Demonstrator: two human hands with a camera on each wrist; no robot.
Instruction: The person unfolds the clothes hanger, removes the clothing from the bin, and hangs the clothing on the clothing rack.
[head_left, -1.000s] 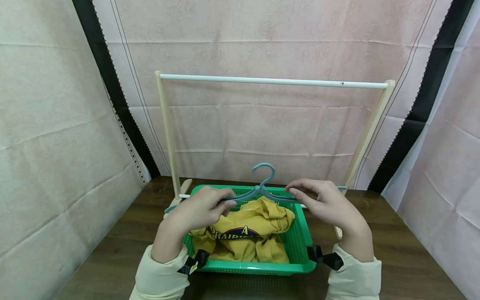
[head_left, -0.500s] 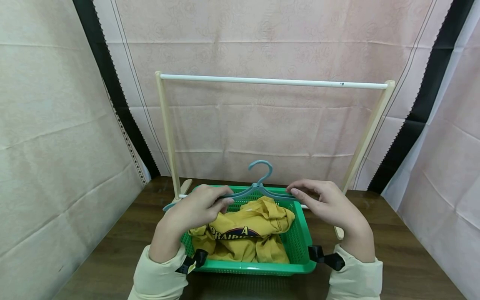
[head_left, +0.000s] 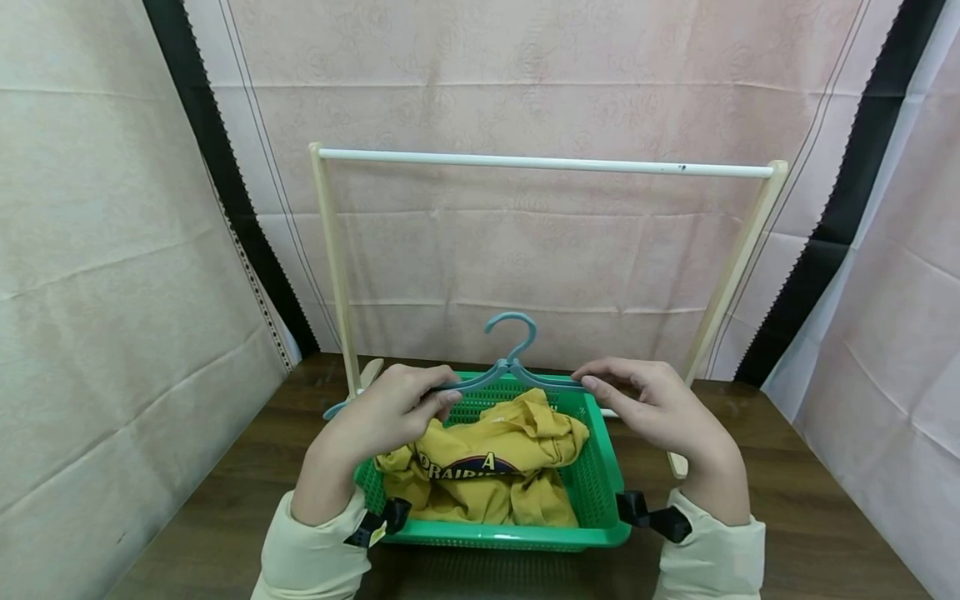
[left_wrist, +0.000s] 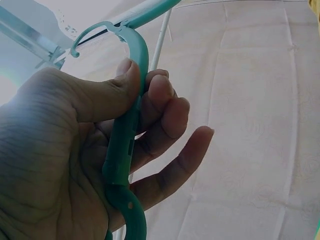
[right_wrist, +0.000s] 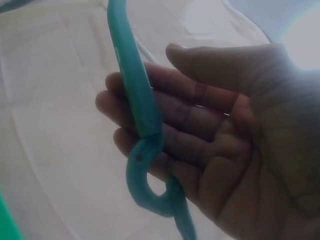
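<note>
A blue-green plastic clothes hanger (head_left: pixel 512 364) is held over the far part of a green basket (head_left: pixel 517 537), its hook pointing up. My left hand (head_left: pixel 390 408) pinches one arm of the hanger; in the left wrist view, thumb and fingers press on the hanger (left_wrist: pixel 123 145) from both sides. My right hand (head_left: pixel 652 408) is at the other arm. In the right wrist view, the hanger (right_wrist: pixel 134 80) lies across loosely bent fingers (right_wrist: pixel 187 117), with the thumb standing apart from it. A crumpled yellow garment (head_left: pixel 502 433) with dark printed lettering lies in the basket.
A clothes rack with a white top bar (head_left: pixel 540 163) and cream posts (head_left: pixel 333 267) stands behind and around the basket on a dark wooden table (head_left: pixel 787 500). Pale fabric walls (head_left: pixel 525 250) enclose the back and sides.
The hanger has shifted left and slightly up, with my left hand moving the same way. My right hand has stayed nearly still while the hanger slides along it.
</note>
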